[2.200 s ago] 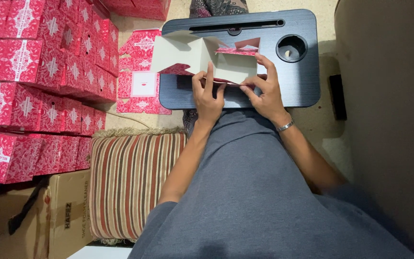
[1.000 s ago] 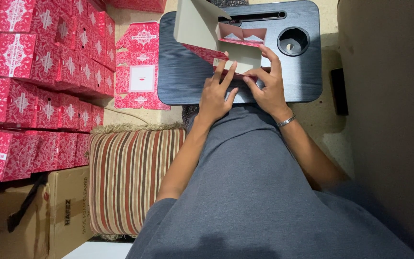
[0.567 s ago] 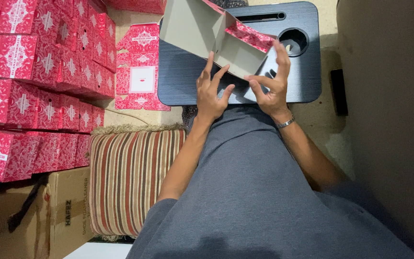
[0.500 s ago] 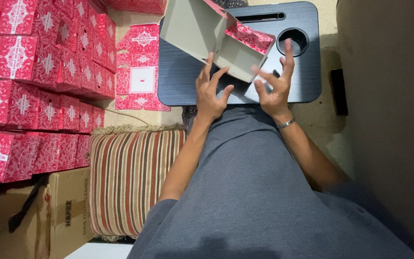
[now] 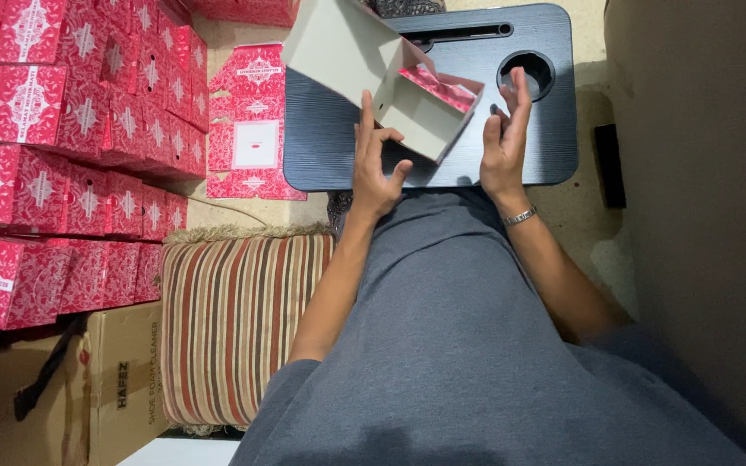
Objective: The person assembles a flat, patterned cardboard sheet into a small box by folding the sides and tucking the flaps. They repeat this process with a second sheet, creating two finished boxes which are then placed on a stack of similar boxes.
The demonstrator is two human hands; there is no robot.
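I am watching the half-folded carton rising off the black lap desk in the upper middle of the frame; a couple of seconds ago it was lying nearly flat, and now its grey inner walls are standing up while the red patterned outside is showing only at the right-hand corner. My left hand is touching the near wall with the forefinger stretched up along it and the thumb spread apart, so the grip there is wide and pressing rather than clamping. My right hand is hovering just beside the carton's right corner, fingers straight and open, holding nothing; a moment ago it was pressing on the card. I judge from this that the walls are being squared up and the shape is partway formed, with the big lid flap still open toward the upper left. A flat unfolded blank is lying left of the desk, and finished red boxes are stacked along the left edge, above a striped cushion.
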